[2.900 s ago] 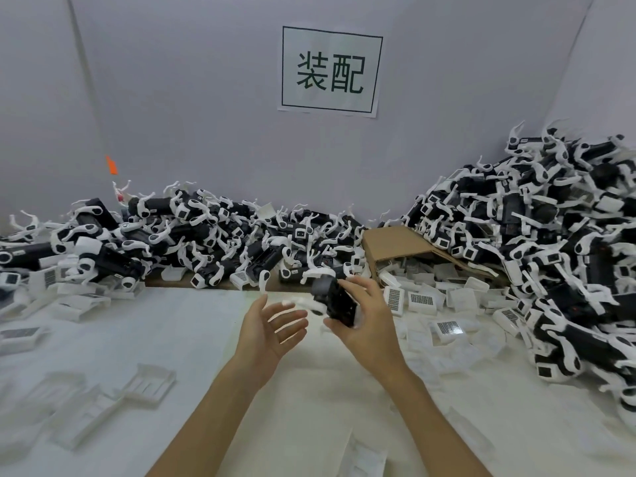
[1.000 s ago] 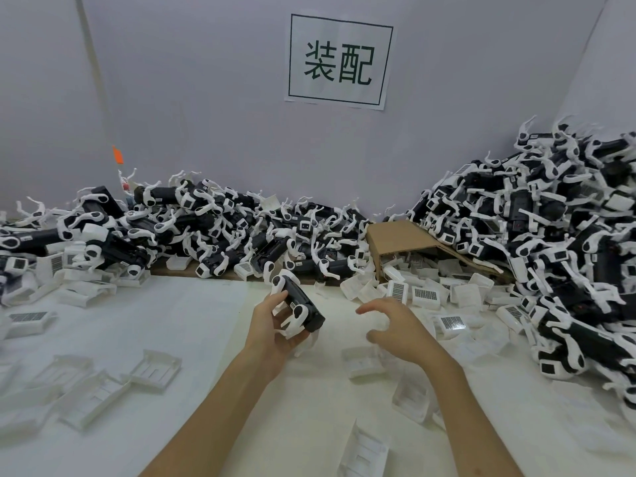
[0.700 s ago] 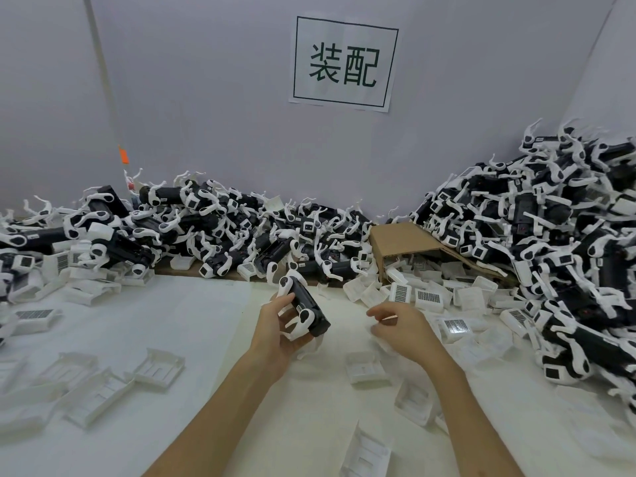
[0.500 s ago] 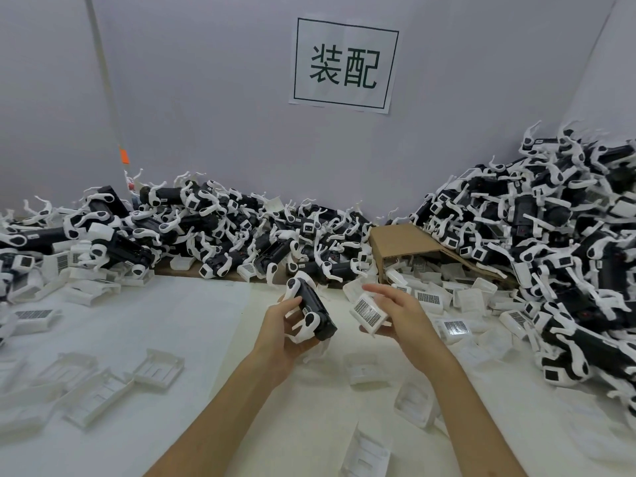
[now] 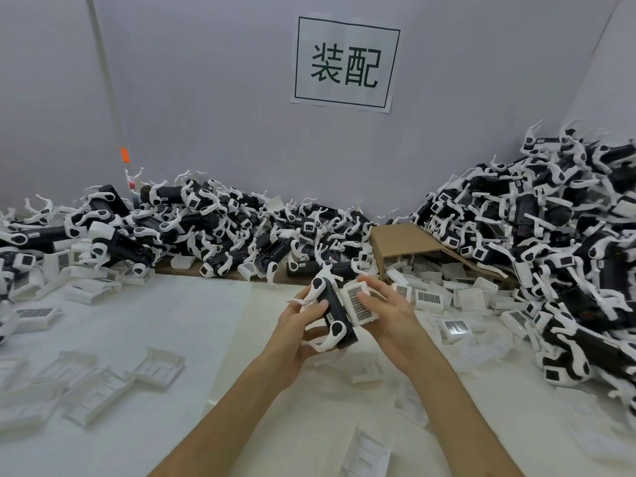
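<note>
A black box-shaped part with white curved legs (image 5: 335, 313) is held above the white table, and my left hand (image 5: 298, 333) grips it from below and the left. My right hand (image 5: 389, 316) holds a small white cover with a barcode label (image 5: 358, 302) against the right side of the black part. The fingers of both hands curl around their pieces. The two pieces touch each other.
Heaps of the same black-and-white parts (image 5: 213, 228) line the back wall and rise at the right (image 5: 550, 242). An open cardboard box (image 5: 395, 242) spills labelled white covers (image 5: 430, 297). Empty white trays (image 5: 158, 366) lie at the left and front. A paper sign (image 5: 344, 62) hangs on the wall.
My left hand took over the black part. My right hand picked a labelled white cover from the table and has brought it against the part's side.
</note>
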Action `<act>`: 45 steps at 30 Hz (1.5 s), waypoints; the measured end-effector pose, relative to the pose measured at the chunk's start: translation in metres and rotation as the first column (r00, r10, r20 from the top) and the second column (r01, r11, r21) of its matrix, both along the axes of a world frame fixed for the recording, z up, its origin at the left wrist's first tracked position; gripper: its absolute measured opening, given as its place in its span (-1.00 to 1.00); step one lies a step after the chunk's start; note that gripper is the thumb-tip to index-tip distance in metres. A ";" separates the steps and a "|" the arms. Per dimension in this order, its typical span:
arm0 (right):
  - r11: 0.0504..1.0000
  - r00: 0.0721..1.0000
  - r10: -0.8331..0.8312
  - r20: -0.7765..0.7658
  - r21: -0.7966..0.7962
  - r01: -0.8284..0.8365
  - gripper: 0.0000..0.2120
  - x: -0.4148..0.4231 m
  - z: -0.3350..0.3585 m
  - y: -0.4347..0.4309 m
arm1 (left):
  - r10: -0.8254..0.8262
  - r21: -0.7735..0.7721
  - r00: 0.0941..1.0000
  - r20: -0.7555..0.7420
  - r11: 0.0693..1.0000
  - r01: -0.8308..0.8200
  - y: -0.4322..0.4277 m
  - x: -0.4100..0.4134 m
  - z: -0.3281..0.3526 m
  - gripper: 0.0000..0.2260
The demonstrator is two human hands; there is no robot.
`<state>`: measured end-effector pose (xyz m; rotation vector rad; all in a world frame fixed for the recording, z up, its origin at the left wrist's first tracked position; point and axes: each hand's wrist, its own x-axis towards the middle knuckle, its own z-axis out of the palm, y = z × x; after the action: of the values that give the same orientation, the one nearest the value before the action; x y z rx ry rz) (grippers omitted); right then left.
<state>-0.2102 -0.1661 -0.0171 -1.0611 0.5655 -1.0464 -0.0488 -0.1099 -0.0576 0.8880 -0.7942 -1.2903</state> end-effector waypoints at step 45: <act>0.965 0.901 -0.151 -0.407 -0.260 0.044 -0.83 0.013 -0.015 0.002 | 0.074 0.016 0.997 -0.023 0.997 -0.074 0.005 -0.002 0.010 -0.61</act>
<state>-0.1976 -0.1644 -0.0320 -1.5116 0.8630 -0.9927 -0.0506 -0.1044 -0.0474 0.9044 -0.7273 -1.2409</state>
